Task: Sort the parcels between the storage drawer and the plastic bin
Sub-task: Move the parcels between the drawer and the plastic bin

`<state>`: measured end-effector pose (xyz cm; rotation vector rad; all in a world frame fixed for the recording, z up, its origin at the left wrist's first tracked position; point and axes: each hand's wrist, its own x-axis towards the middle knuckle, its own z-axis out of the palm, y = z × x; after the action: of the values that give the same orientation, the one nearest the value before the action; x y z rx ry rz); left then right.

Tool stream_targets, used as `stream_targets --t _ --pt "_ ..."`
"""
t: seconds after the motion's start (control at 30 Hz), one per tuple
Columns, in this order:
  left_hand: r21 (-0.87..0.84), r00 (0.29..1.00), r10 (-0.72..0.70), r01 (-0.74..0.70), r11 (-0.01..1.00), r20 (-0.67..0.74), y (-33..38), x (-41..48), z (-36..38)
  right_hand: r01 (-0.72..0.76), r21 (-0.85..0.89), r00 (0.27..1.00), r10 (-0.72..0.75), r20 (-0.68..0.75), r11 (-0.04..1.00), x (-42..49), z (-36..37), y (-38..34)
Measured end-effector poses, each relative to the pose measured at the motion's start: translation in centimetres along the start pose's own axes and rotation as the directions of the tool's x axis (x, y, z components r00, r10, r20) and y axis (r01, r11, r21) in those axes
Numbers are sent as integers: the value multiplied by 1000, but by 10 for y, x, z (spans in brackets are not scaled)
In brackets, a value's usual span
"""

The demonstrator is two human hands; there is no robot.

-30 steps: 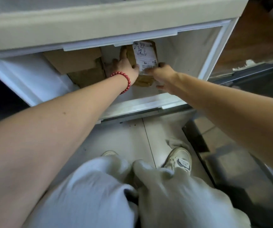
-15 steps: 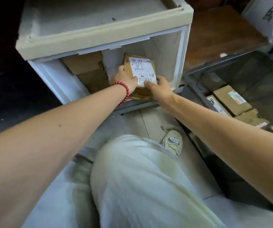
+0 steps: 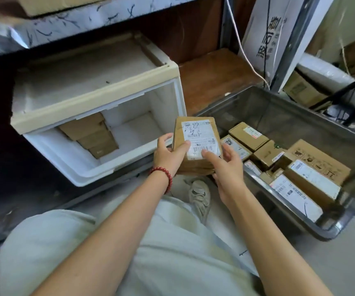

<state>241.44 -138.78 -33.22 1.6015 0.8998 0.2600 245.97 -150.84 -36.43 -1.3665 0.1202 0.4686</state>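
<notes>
A brown cardboard parcel (image 3: 196, 129) with a white shipping label faces me, held in the air between the storage drawer and the bin. My left hand (image 3: 168, 155), with a red bead bracelet on the wrist, grips its left side. My right hand (image 3: 225, 165) holds its lower right corner, thumb on the label. The white storage drawer (image 3: 91, 174) stands pulled open at left with a stack of brown parcels (image 3: 91, 134) leaning at its back left. The grey plastic bin (image 3: 279, 110) at right holds several labelled parcels (image 3: 304, 178).
My knees in light trousers and one shoe (image 3: 200, 196) fill the floor below my hands. A metal shelf post and a white cable (image 3: 244, 50) rise behind the bin. More boxes (image 3: 300, 90) sit under the shelf at far right.
Both hands have pulled the labelled parcel out of the drawer, toward me and to the right. The view has drawn back, so the bin now shows in full.
</notes>
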Motion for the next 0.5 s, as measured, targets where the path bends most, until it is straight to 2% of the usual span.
stream_targets --t 0.07,0.2,0.33,0.5 --pt "25 994 19 -21 999 104 4 1 3 -8 68 1000 9 -14 998 -10 -13 4" --pt "17 986 23 -26 1000 167 4 3 2 -106 122 993 100 58 987 -13 -34 8" --pt "-34 989 1 4 999 150 0 10 -8 -160 63 983 153 97 985 -3 -41 -1" --pt "-98 991 -10 23 995 133 6 16 -12 -105 3 990 104 94 994 7 -46 -6"
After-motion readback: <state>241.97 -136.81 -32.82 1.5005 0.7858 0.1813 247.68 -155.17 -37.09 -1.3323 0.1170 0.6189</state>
